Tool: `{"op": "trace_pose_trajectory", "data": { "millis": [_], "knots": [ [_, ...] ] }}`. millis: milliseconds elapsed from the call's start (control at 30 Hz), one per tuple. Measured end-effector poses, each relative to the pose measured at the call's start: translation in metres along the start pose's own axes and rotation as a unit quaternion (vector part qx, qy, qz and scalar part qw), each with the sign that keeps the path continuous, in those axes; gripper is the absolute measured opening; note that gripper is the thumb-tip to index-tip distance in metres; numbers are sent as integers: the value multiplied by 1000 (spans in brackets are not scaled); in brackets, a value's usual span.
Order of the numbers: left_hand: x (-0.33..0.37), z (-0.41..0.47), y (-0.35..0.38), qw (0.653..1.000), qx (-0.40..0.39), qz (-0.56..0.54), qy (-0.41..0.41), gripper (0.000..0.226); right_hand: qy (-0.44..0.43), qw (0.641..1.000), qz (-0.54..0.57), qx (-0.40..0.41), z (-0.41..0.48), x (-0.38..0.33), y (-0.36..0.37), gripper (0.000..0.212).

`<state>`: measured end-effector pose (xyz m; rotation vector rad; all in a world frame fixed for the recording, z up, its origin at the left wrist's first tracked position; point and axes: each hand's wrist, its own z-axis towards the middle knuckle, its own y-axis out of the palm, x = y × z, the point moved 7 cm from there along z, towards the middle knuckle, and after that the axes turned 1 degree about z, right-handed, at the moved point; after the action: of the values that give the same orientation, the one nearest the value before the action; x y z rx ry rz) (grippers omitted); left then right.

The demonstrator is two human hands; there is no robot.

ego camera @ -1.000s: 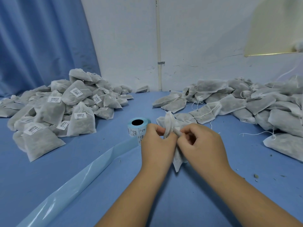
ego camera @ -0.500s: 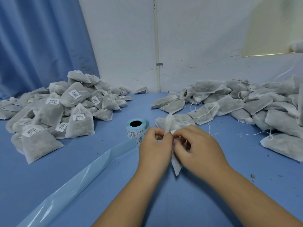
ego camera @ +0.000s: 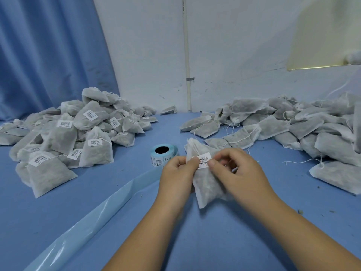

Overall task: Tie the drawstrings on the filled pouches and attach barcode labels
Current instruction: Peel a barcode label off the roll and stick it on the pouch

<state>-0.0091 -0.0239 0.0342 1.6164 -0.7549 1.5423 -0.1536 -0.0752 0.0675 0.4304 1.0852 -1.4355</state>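
Above the blue table, both hands hold one filled white mesh pouch [ego camera: 208,185]. A white barcode label [ego camera: 204,160] lies across its upper part. My left hand [ego camera: 178,176] grips the pouch's left edge, thumb on the label's left end. My right hand [ego camera: 240,173] grips the right side, thumb pressing the label's right end. The pouch's gathered top [ego camera: 192,143] sticks up behind my fingers. A blue label roll [ego camera: 164,156] stands just behind my left hand.
A heap of labelled pouches [ego camera: 78,133] fills the left of the table. A heap of unlabelled pouches [ego camera: 293,124] with loose strings fills the right. A long strip of pale blue backing paper [ego camera: 93,216] runs from the roll toward the near left edge.
The pouch has turned its flat face toward me, and a barcode label now shows on it under both thumbs. Both hands stay close together in front of the roll.
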Motion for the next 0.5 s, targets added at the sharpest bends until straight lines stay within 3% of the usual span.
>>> {"op": "trace_pose_trajectory", "data": {
  "millis": [100,167,267,500],
  "knots": [
    [4,-4,5,999,-21,13,26,11,104,992,69,-11,1,17,1,30],
    [5,-6,9,998,-41,27,38,13,144,981,122,-53,-3,21,7,28],
    [4,-6,10,997,-58,35,38,13,161,966,191,-71,-6,22,11,29],
    [3,-4,12,994,-88,50,51,14,179,955,232,-34,-7,23,9,30]
  ]
}}
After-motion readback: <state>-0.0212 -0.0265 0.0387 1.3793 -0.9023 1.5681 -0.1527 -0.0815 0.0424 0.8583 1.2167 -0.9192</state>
